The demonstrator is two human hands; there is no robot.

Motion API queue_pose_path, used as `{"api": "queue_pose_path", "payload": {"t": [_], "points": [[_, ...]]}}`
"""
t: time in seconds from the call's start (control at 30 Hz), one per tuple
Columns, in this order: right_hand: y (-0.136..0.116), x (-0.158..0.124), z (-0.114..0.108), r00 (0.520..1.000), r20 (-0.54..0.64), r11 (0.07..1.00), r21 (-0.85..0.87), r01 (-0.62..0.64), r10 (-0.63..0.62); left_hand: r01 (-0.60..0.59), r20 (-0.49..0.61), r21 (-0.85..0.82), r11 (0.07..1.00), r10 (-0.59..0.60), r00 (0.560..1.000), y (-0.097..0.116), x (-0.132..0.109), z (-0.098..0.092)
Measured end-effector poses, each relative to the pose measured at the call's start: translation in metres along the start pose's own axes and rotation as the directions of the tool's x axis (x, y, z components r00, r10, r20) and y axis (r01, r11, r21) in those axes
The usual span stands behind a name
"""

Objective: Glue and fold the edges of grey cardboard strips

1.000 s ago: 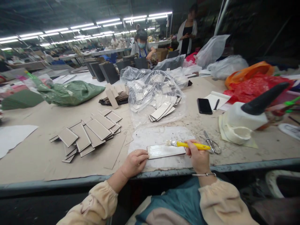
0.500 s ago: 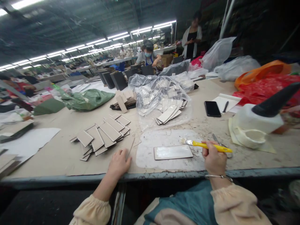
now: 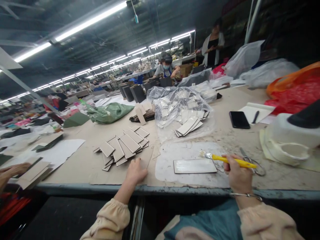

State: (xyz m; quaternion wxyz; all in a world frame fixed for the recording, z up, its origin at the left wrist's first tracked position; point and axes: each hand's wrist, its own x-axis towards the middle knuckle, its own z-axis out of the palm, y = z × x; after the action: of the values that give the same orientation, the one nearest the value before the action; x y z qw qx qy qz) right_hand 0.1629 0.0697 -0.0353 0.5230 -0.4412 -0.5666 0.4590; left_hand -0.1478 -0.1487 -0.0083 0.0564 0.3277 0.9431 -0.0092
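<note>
My right hand point(image 3: 237, 175) is closed round a yellow-handled brush point(image 3: 230, 160) whose bristles point left, just above a glue-coated rectangular card point(image 3: 195, 166). That card lies on a white glue-stained sheet point(image 3: 172, 156) near the table's front edge. My left hand point(image 3: 136, 171) rests fingers-down on a brown cardboard sheet point(image 3: 120, 173), close to a fanned pile of grey cards point(image 3: 123, 146). It holds nothing.
A clear plastic bag of cards point(image 3: 181, 111), scissors point(image 3: 251, 161), a black phone point(image 3: 239, 119), a white glue container point(image 3: 290, 140) and red and orange bags point(image 3: 296, 88) lie around. Another person's hand point(image 3: 11, 171) touches card stacks at far left. More workers are behind.
My left hand let go of the coated card's left end and moved left onto the cardboard sheet. My view swung left and up. The right hand kept the brush.
</note>
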Motion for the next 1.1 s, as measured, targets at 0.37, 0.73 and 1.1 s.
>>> {"api": "queue_pose_path", "payload": {"t": [0.37,0.73,1.1], "points": [[-0.003,-0.016,0.013,0.957,0.206,0.978,0.086,0.192,-0.206,-0.557,-0.332,-0.361,0.748,0.455,0.826,0.022,-0.029,-0.006],[-0.004,-0.020,0.008,0.931,0.271,0.956,-0.093,0.277,-0.244,-0.851,-0.329,-0.471,0.233,0.849,0.414,0.129,-0.032,-0.013],[0.009,-0.009,-0.001,0.996,0.061,0.983,-0.166,0.079,-0.070,-0.892,-0.441,-0.347,0.289,0.789,0.427,0.078,-0.003,0.034]]}}
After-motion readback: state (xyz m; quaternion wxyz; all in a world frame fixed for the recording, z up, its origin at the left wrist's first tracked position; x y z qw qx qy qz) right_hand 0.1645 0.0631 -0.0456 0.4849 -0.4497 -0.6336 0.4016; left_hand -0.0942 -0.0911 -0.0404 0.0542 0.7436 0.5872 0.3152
